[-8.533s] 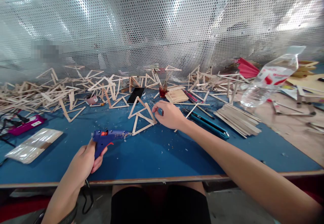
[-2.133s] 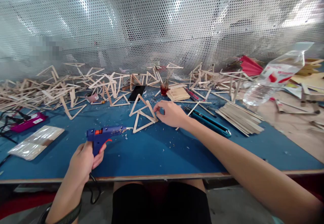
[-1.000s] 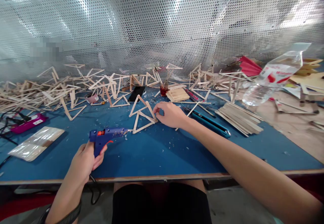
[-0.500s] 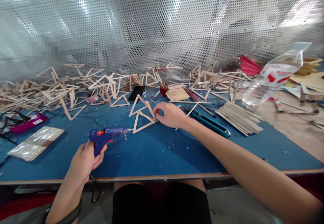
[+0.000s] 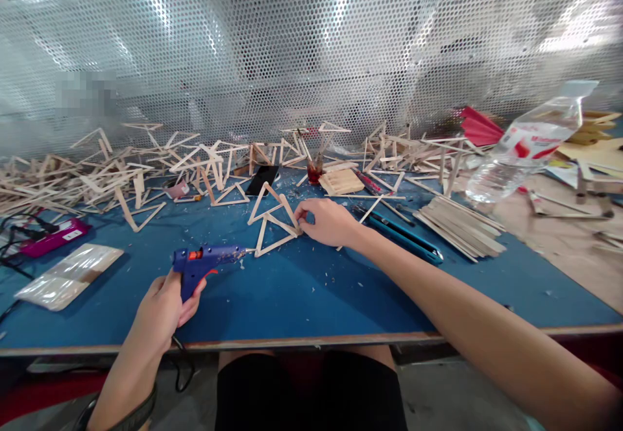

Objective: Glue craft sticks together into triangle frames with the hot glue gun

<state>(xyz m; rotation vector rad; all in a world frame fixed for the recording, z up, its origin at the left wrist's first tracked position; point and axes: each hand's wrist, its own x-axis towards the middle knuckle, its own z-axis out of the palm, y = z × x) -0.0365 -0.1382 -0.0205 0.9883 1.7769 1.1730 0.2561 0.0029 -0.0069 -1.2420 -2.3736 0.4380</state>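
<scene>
Left hand [image 5: 164,302]: fingers wrapped round blue plastic glue gun [image 5: 209,254], near front edge of blue tabletop [image 5: 292,314] | pale wooden-stick triangular frame [image 5: 276,245]: mid-tabletop, gun's nozzle [image 5: 250,250] seemingly touching left corner | right hand [image 5: 325,221]: fingertips pinching frame's right corner.

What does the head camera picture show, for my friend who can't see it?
A person's left-hand grip points a blue glue gun at the corner of a small wooden-stick frame, while the right-hand grip touches the frame's other side. Stick shapes pile up behind on a blue table, with a clear bottle at the right.
</scene>
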